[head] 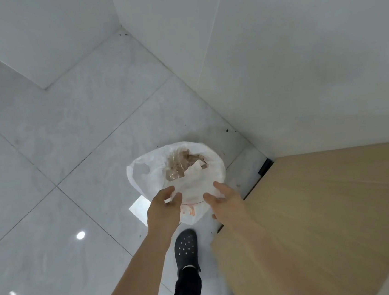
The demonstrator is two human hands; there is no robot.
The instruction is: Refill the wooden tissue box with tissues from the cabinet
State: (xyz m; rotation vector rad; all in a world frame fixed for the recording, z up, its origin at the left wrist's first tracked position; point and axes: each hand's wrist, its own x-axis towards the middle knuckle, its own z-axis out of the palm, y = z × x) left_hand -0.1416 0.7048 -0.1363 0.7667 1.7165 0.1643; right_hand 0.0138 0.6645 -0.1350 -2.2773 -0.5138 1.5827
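Observation:
A white plastic wrapper with orange print (191, 205) hangs between my two hands, right above a bin lined with a white bag (143, 169). Crumpled brown paper (181, 164) lies inside the bin. My left hand (165, 209) pinches the wrapper's left edge between thumb and fingers. At the wrapper's right edge my right hand (223, 200) has its fingers spread and only touches it loosely. The wooden tissue box and fresh tissues are not in view.
A light wooden tabletop (328, 217) fills the lower right, its corner close to my right forearm. White cabinet panels (298, 52) rise behind the bin. Glossy grey floor tiles (57, 149) spread to the left. My black clog (186, 246) stands just below the bin.

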